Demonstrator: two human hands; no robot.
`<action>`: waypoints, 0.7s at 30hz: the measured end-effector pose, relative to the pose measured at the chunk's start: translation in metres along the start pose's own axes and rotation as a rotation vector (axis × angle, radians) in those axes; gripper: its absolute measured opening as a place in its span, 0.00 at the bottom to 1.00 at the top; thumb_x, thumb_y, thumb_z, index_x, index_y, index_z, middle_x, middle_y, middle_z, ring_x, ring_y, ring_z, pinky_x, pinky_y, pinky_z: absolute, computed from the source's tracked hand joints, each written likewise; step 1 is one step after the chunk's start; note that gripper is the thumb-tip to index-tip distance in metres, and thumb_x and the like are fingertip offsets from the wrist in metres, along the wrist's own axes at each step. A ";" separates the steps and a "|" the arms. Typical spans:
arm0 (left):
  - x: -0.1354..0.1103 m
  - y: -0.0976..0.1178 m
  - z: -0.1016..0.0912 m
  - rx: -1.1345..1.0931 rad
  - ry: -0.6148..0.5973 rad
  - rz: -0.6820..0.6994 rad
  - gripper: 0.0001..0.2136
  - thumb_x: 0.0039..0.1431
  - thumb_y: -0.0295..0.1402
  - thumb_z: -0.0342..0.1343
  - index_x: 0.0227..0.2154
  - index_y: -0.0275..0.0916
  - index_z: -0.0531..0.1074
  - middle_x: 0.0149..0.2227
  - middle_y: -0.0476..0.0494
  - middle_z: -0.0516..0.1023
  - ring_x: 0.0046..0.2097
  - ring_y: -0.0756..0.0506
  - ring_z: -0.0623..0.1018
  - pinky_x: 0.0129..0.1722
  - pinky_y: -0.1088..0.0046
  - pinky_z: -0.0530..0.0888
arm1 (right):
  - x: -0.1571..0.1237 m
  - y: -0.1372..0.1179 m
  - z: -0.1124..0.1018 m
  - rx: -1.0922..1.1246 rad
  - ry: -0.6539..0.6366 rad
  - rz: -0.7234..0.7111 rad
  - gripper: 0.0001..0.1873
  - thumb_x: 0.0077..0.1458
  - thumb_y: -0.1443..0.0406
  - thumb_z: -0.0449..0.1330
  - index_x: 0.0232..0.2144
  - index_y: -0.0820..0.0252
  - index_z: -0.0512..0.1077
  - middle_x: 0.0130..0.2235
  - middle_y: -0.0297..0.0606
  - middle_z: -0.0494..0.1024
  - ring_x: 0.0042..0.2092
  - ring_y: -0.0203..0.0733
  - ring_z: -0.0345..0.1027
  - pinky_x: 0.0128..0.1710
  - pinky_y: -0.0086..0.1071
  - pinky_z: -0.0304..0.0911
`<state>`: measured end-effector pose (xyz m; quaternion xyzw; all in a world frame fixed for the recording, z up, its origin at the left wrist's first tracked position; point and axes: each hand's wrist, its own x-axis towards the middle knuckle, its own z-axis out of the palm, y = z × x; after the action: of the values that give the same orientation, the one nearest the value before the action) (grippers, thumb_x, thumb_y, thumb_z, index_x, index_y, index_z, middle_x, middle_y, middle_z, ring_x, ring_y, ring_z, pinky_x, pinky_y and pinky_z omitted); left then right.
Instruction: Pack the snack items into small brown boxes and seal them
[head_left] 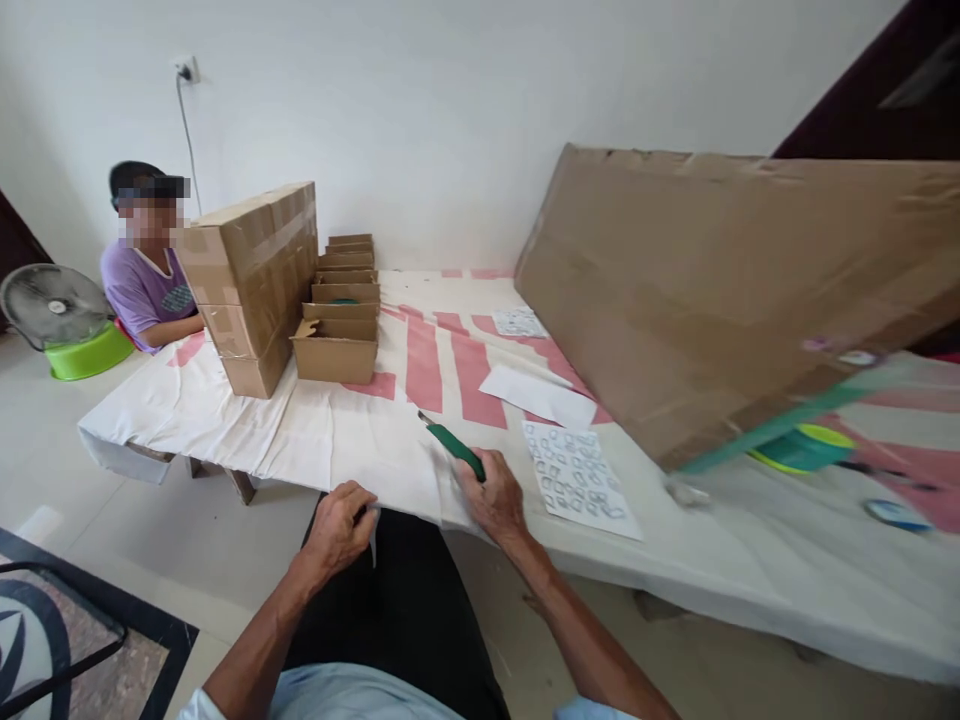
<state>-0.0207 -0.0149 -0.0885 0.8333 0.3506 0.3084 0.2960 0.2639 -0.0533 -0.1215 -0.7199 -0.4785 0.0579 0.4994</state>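
My right hand [493,497] rests at the near edge of a cloth-covered table [315,430] and grips a green-handled utility knife [452,447], its blade end pointing up and left over the cloth. My left hand [341,523] is curled at the table edge, pinching the hanging white cloth. A sheet of small stickers [578,477] lies just right of my right hand. A plain white paper [538,393] lies farther back.
A large flat cardboard box [720,290] leans tilted over the table's right side. At the back left stand stacked sealed cartons [251,280] and a row of small open boxes [337,340]. A person in a purple shirt [142,290] sits behind them, with a fan [52,305] and green basin. Tape rolls [806,447] lie right.
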 end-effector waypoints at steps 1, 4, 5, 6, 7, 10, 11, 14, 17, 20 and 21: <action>0.003 0.003 0.000 -0.068 0.024 -0.037 0.08 0.64 0.30 0.58 0.42 0.41 0.82 0.38 0.43 0.81 0.40 0.44 0.80 0.44 0.67 0.78 | -0.007 -0.013 -0.003 0.151 -0.034 0.077 0.19 0.61 0.48 0.57 0.41 0.56 0.75 0.38 0.44 0.77 0.42 0.52 0.69 0.46 0.45 0.68; 0.013 0.012 0.000 -0.335 0.066 -0.160 0.12 0.63 0.39 0.64 0.46 0.40 0.83 0.40 0.42 0.83 0.39 0.45 0.81 0.39 0.69 0.76 | -0.038 -0.053 -0.008 0.711 -0.279 0.335 0.26 0.63 0.41 0.59 0.40 0.57 0.77 0.33 0.38 0.76 0.32 0.43 0.64 0.35 0.40 0.68; 0.016 0.015 0.000 -0.433 0.073 -0.195 0.16 0.62 0.42 0.66 0.47 0.39 0.83 0.41 0.41 0.84 0.40 0.44 0.81 0.38 0.70 0.76 | -0.051 -0.066 -0.009 0.882 -0.365 0.410 0.28 0.62 0.40 0.61 0.42 0.57 0.78 0.34 0.38 0.76 0.30 0.41 0.63 0.33 0.39 0.67; 0.019 0.018 -0.001 -0.533 0.079 -0.225 0.19 0.59 0.46 0.69 0.48 0.39 0.83 0.42 0.41 0.84 0.41 0.44 0.81 0.39 0.70 0.76 | -0.064 -0.077 -0.008 1.019 -0.437 0.471 0.28 0.61 0.39 0.63 0.42 0.58 0.79 0.34 0.38 0.76 0.29 0.39 0.62 0.31 0.38 0.67; 0.021 0.022 -0.001 -0.629 0.080 -0.251 0.22 0.56 0.48 0.71 0.48 0.38 0.83 0.42 0.40 0.84 0.42 0.44 0.81 0.39 0.70 0.76 | -0.076 -0.087 -0.008 1.120 -0.498 0.520 0.28 0.61 0.40 0.65 0.43 0.58 0.80 0.34 0.37 0.76 0.28 0.38 0.62 0.31 0.37 0.67; 0.023 0.034 -0.006 -0.847 0.066 -0.311 0.26 0.49 0.53 0.75 0.42 0.37 0.84 0.37 0.43 0.82 0.39 0.44 0.80 0.41 0.68 0.78 | -0.106 -0.104 -0.004 1.248 -0.609 0.610 0.27 0.60 0.42 0.67 0.42 0.59 0.82 0.32 0.37 0.76 0.28 0.37 0.63 0.30 0.36 0.67; 0.022 0.037 -0.009 -0.882 0.067 -0.326 0.26 0.48 0.54 0.76 0.41 0.37 0.84 0.35 0.44 0.82 0.38 0.45 0.80 0.40 0.67 0.78 | -0.114 -0.107 -0.003 1.261 -0.627 0.632 0.26 0.60 0.42 0.67 0.41 0.59 0.82 0.32 0.37 0.76 0.28 0.38 0.64 0.30 0.36 0.67; 0.015 0.045 -0.014 -0.907 0.096 -0.352 0.23 0.48 0.54 0.76 0.35 0.39 0.83 0.31 0.47 0.79 0.34 0.47 0.79 0.38 0.68 0.79 | -0.128 -0.111 0.001 1.252 -0.664 0.672 0.27 0.60 0.41 0.68 0.40 0.59 0.82 0.33 0.39 0.79 0.29 0.39 0.68 0.33 0.37 0.68; 0.007 0.049 -0.014 -0.935 0.043 -0.375 0.22 0.49 0.53 0.76 0.27 0.38 0.80 0.25 0.49 0.76 0.26 0.50 0.74 0.29 0.73 0.75 | -0.131 -0.115 0.003 1.189 -0.687 0.651 0.30 0.60 0.38 0.66 0.41 0.59 0.81 0.33 0.40 0.81 0.31 0.41 0.72 0.34 0.36 0.69; 0.001 0.049 -0.011 -0.974 -0.096 -0.436 0.24 0.48 0.55 0.75 0.26 0.37 0.78 0.20 0.51 0.73 0.19 0.52 0.69 0.19 0.75 0.66 | -0.129 -0.122 0.006 1.123 -0.674 0.600 0.32 0.59 0.36 0.66 0.39 0.59 0.80 0.32 0.39 0.81 0.28 0.39 0.71 0.30 0.34 0.67; 0.000 0.049 -0.011 -0.975 -0.117 -0.445 0.24 0.48 0.55 0.76 0.27 0.36 0.78 0.20 0.51 0.73 0.18 0.52 0.68 0.18 0.76 0.65 | -0.129 -0.124 0.008 1.107 -0.660 0.591 0.32 0.58 0.36 0.66 0.38 0.59 0.79 0.32 0.38 0.80 0.27 0.38 0.69 0.28 0.33 0.65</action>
<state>-0.0094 -0.0407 -0.0465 0.5204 0.3176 0.3186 0.7258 0.1122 -0.1391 -0.0805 -0.4050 -0.2896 0.6408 0.5844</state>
